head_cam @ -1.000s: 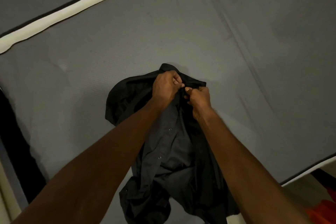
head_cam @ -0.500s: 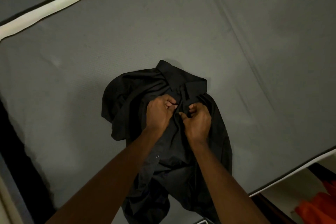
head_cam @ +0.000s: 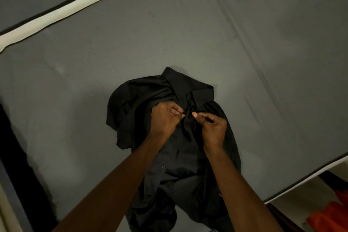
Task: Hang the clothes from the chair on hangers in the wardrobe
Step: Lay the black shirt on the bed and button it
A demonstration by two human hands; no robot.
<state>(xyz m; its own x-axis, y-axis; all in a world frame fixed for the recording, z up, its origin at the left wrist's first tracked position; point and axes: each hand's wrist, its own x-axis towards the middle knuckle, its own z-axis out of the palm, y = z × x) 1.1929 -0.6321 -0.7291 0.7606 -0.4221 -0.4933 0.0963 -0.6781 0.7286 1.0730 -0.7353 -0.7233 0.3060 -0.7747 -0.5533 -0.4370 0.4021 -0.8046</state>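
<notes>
Grey mattress (head_cam: 244,43) fills most of the head view, its cream piping (head_cam: 75,5) running across the upper left; the room is dim. On it lies a black shirt (head_cam: 188,156), collar (head_cam: 188,88) away from the person, its hem cut off by the lower edge and its folds hard to read in the dark cloth. One button (head_cam: 163,165) shows on the placket. Something orange (head_cam: 331,216) sits at the lower right corner, cut off and unclear.

Just below the collar, the left hand (head_cam: 165,118) has its fingers curled, pinching the shirt's front edge. The right hand (head_cam: 212,128) pinches the opposite edge between thumb and forefinger, the other fingers curled loosely. Whether a button sits between them cannot be told.

A second ago both hands were up at the collar; they have since come down the placket, and the collar now lies uncovered.
</notes>
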